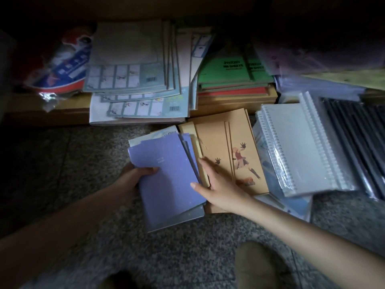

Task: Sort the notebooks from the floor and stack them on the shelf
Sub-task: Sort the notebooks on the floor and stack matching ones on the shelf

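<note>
Outstretched, left hand (135, 178) grip curled round purple notebooks (171, 163); right hand (221, 185) flat, fingers spread

Two hands, the left hand (133, 176) and the right hand (220, 184), meet on one fanned bundle of purple notebooks (166, 163), with at least four covers showing. Just right of the grip lie three or four brown notebooks (218, 140), and farther right is one pile of spiral notebooks (298, 142), too stacked to count. Beyond the grip, two green notebooks (227, 69) show atop one stack, beside one uncountable heap of pale grid-printed notebooks (129, 65) and one red, white and blue packet (60, 65).
</note>
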A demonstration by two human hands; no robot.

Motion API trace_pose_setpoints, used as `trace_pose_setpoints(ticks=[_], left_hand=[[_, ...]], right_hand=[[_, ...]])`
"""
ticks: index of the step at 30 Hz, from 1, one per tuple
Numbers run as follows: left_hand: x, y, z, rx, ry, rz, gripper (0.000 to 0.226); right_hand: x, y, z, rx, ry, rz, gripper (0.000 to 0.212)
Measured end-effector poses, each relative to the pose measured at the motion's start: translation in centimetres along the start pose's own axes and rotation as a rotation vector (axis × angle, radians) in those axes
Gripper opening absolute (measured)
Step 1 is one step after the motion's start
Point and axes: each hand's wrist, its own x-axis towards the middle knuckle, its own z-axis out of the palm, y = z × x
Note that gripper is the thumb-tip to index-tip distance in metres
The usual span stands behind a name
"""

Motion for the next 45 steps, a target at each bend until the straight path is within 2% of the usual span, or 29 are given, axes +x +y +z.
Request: trace_pose_setpoints(ticks=[4,8,11,15,18,21,25,26,28,29,31,33,35,37,40,43,45], left_hand=[[-0.4,0.1,-2.7,-0.002,0.040,-0.016,0.024],[-1.0,0.5,-6.5,0.059,0.107,-0.032,0.021],[-1.1,-0.3,-8.7,0.231,0.246,0.022,0.049],[-0.8,-0.5,-8.4,0.705,0.428,0.174,0.089],[-1.1,0.0,-6.2,0.940,0.496,0.280,0.102],[-1.2,-0.6,-3.6,1.184,0.320,0.458,0.104],[-1.1,-3.5,-0.3,1.512,-0.070,0.542,0.096],[-1.1,-4.1,0.3,1.623,-0.114,0.521,0.101],[-1.3,-4.7,1.1,1.780,-0.095,0.497,0.101],[-1.2,-4.7,1.1,1.789,-0.073,0.508,0.097],[-1.0,-4.5,0.5,1.709,-0.071,0.560,0.092],[-1.1,-3.9,-0.3,1.510,-0.135,0.644,0.088],[-1.5,-3.3,-1.0,1.183,-0.134,0.734,0.068],[-2.5,-2.1,-1.5,0.869,-0.041,0.733,0.049],[-4.4,0.0,-2.2,0.632,0.171,0.739,0.048],[-6.1,1.5,-3.6,0.663,0.389,0.936,0.044],[-6.7,1.7,-4.3,0.769,0.392,0.970,0.045]], right_hand=[[0.4,0.2,0.5,-0.092,-0.008,-0.010,0.060],[0.2,0.8,1.1,-0.553,0.132,-0.078,0.059],[0.5,0.7,0.8,-0.599,0.140,-0.072,0.057],[1.0,0.7,0.6,-0.587,0.124,-0.071,0.059],[1.3,0.5,1.0,-0.407,0.155,0.008,0.075],[1.8,-0.5,1.5,-0.296,0.169,0.142,0.082],[3.3,-2.9,2.1,0.029,0.253,0.228,0.062],[3.7,-3.5,2.0,0.108,0.253,0.267,0.057],[4.6,-4.4,1.7,0.314,0.216,0.336,0.051],[4.9,-4.6,1.6,0.333,0.195,0.329,0.048],[5.6,-4.4,1.6,0.224,0.174,0.296,0.046],[5.6,-3.7,1.6,0.239,0.190,0.299,0.049],[4.9,-2.8,2.1,0.297,0.282,0.238,0.047],[3.5,-2.4,2.8,0.420,0.412,0.163,0.044],[1.9,-2.9,3.8,0.577,0.480,0.077,0.045],[1.7,-5.0,4.4,0.636,0.284,0.040,0.047],[2.3,-6.7,5.3,0.656,0.066,0.062,0.053]])
